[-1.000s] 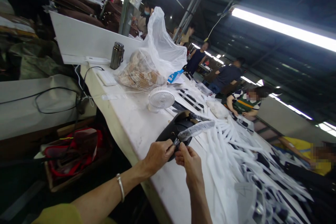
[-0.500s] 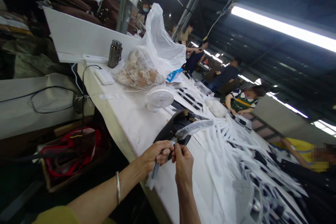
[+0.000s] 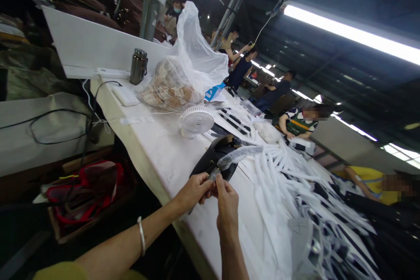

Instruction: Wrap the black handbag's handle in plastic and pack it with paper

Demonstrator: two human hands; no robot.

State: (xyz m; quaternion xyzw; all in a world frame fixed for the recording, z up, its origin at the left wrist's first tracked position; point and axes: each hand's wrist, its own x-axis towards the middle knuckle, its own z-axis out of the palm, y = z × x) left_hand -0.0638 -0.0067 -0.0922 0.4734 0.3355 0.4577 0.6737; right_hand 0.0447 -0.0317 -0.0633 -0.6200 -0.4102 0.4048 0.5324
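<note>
Plastic-wrapped strap (image 3: pixel 238 156), its near end pinched between the thumbs and fingers of the left hand (image 3: pixel 196 189) and right hand (image 3: pixel 227 199); black bag (image 3: pixel 210 154), just beyond both hands; white fan (image 3: pixel 197 121), farther beyond the left hand; white strips (image 3: pixel 267 183), right of the right hand.

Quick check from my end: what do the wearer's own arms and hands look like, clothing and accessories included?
Both the left hand and right hand are ungloved, forearms uncovered. The left forearm carries a thin, pale, silvery round bangle; none shows on the right. A yellow-green fabric sleeve covers the left arm higher up.
</note>
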